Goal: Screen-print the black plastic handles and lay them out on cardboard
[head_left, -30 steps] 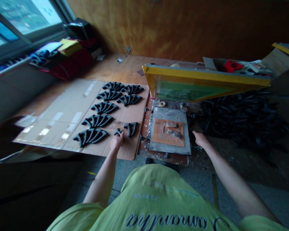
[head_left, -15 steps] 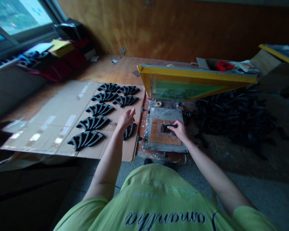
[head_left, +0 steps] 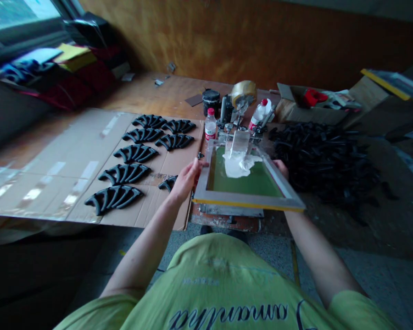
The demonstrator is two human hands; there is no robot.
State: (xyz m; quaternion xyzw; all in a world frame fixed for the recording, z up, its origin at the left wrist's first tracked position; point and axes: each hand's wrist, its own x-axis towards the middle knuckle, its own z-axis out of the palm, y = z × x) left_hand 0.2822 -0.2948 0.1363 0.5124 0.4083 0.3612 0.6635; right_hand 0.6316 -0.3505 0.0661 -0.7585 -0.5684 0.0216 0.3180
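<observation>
A screen printing frame (head_left: pixel 292 198) with green mesh is lowered over the metal base plate (head_left: pixel 234 212), its near edge tilted slightly up. White ink (head_left: pixel 239 166) lies on the mesh in front of a pale squeegee block (head_left: pixel 241 141). My left hand (head_left: pixel 186 179) has its fingers closed at the frame's left side. On the right side, my right hand (head_left: pixel 281 169) grips the frame, with the wrist partly hidden beneath it. Black curved handles (head_left: pixel 114 199) lie in fanned rows on the cardboard (head_left: pixel 55 151) to the left. The handle on the plate is hidden under the frame.
A large heap of black handles (head_left: pixel 326 165) lies to the right. Behind the frame stand a bottle with a red cap (head_left: pixel 210 126), a second bottle (head_left: pixel 259 114), a dark tub (head_left: pixel 211 101) and a tape roll (head_left: pixel 243 93). An open carton (head_left: pixel 306 112) sits at the back right.
The raised frame has swung down over the plate, uncovering the bottles behind it. My right hand has let go of the black handle and moved to the frame. My left hand has moved right.
</observation>
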